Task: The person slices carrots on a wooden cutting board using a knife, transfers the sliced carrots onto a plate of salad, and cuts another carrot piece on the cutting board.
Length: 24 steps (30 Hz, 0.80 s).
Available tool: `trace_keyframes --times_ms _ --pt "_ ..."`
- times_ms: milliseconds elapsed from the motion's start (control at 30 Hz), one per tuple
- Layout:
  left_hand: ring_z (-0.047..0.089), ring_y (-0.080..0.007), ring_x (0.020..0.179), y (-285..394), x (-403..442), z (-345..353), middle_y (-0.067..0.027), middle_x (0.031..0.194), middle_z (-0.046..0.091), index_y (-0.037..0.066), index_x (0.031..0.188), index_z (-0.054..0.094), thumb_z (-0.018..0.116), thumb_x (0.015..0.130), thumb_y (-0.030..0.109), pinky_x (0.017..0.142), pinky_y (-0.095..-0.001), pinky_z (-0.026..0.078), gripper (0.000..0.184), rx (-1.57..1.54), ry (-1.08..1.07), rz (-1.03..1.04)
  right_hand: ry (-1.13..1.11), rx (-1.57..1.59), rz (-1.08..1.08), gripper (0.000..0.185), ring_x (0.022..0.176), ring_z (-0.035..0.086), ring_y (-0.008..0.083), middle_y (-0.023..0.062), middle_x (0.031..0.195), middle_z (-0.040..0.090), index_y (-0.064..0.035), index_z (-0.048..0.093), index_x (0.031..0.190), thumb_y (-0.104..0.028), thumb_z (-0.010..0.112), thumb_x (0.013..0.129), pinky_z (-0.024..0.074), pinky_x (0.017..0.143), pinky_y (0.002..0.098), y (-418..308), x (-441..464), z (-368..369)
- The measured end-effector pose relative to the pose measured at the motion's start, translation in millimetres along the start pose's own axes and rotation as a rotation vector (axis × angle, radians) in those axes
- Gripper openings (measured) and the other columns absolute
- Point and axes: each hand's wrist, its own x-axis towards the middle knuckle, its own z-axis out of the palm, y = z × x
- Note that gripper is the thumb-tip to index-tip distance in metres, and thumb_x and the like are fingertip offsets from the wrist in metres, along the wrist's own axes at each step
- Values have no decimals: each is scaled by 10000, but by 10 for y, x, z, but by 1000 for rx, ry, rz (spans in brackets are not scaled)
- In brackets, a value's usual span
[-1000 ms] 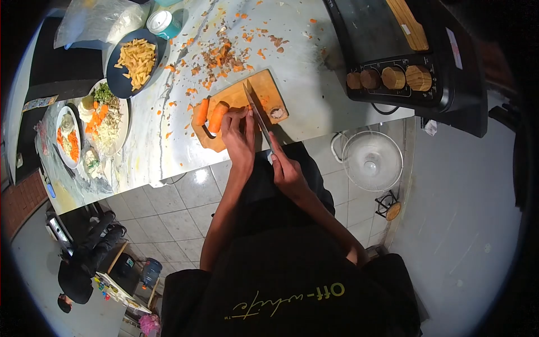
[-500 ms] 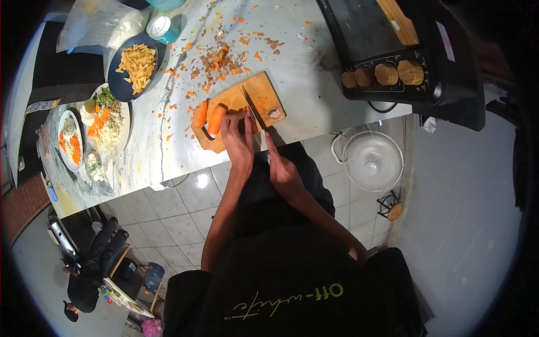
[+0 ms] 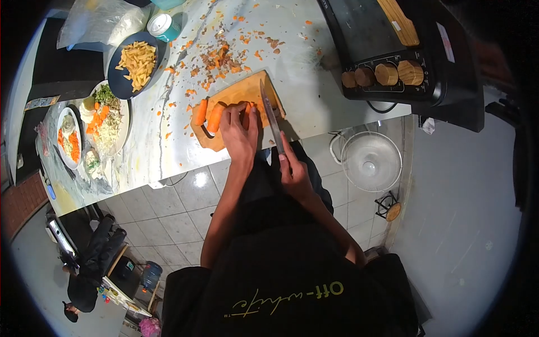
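Note:
A wooden cutting board (image 3: 236,95) lies near the counter's front edge. My left hand (image 3: 238,135) is closed over a piece of carrot (image 3: 246,117) on it, fingertips pressed down. My right hand (image 3: 296,178) grips the handle of a kitchen knife (image 3: 270,115). Its blade extends over the right part of the board, a short gap away from my left fingers. Left of my left hand, a thick carrot (image 3: 215,117) and a thinner carrot (image 3: 199,112) lie on the board. Part of the held carrot is hidden by my fingers.
Orange and brown peelings (image 3: 220,59) litter the counter behind the board. A dark plate of cut fries (image 3: 115,78), an oval plate of chopped vegetables (image 3: 124,132) and a small dish (image 3: 63,154) stand left. A black cooker (image 3: 387,95) occupies the right. One person (image 3: 84,286) sits lower left.
My right hand has moved right and slightly down, taking the knife away from my left fingers. The held carrot piece shows more clearly. The left hand has stayed nearly in place.

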Motion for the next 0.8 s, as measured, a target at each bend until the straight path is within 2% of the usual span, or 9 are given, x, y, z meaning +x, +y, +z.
trace_keyframes --times_ms 133,233,300,433,467,500,633,700,800 --pt "660 -334 884 -8 13 49 -176 988 667 -22 1061 710 729 958 102 805 -420 545 162 67 -3 60 -8 4 96 527 1031 744 366 235 1572 466 24 380 1572 -53 459 1057 557 767 313 -8 15 -62" --pt "656 -338 883 -40 43 50 -165 986 672 -11 1065 716 736 951 99 815 -433 545 160 86 -18 76 21 6 46 522 1060 733 377 242 1564 471 24 385 1569 -51 454 1057 560 798 321 27 12 -50" --pt "650 -337 873 -72 76 27 -160 991 661 1 1088 723 733 953 87 804 -419 550 160 174 1 216 25 0 -7 519 1077 724 386 244 1560 474 22 388 1567 -52 455 1058 562 823 331 51 32 -25" --pt "660 -311 891 -73 67 -34 -155 1009 649 4 1121 727 720 965 76 782 -392 558 171 149 -66 167 -26 50 -31 510 1124 694 409 249 1546 487 38 400 1553 -40 468 1053 566 895 359 13 85 -8" --pt "647 -335 934 -64 66 -29 -171 1031 649 4 1132 727 711 967 78 822 -417 545 182 44 -72 73 -26 52 -30 510 1124 694 409 249 1546 487 38 400 1553 -40 468 1053 566 895 359 14 105 -4" --pt "635 -360 978 -51 66 -38 -187 1053 649 4 1142 727 702 968 81 862 -442 532 192 -60 -78 -22 -40 33 -63 508 1081 707 405 249 1541 491 49 408 1543 -29 478 1045 571 872 362 28 119 5" --pt "645 -364 987 -54 76 -89 -194 1057 644 -7 1109 737 684 987 74 869 -424 544 155 -88 -138 -73 -81 -14 -106 505 920 737 374 247 1529 503 75 431 1516 4 502 1020 575 788 358 95 145 62" --pt "683 -265 928 -64 82 -81 -163 1027 645 -23 1091 742 690 1008 107 801 -369 564 162 -38 -139 -61 -59 5 -146 505 873 733 366 242 1528 507 73 434 1514 2 503 1019 573 765 356 128 157 93" --pt "683 -271 922 -66 77 -72 -163 1036 650 -25 1088 740 691 1008 107 803 -366 565 162 -44 -133 -54 -36 14 -194 504 859 731 365 235 1528 510 72 433 1516 -8 498 1023 571 760 356 139 157 93"
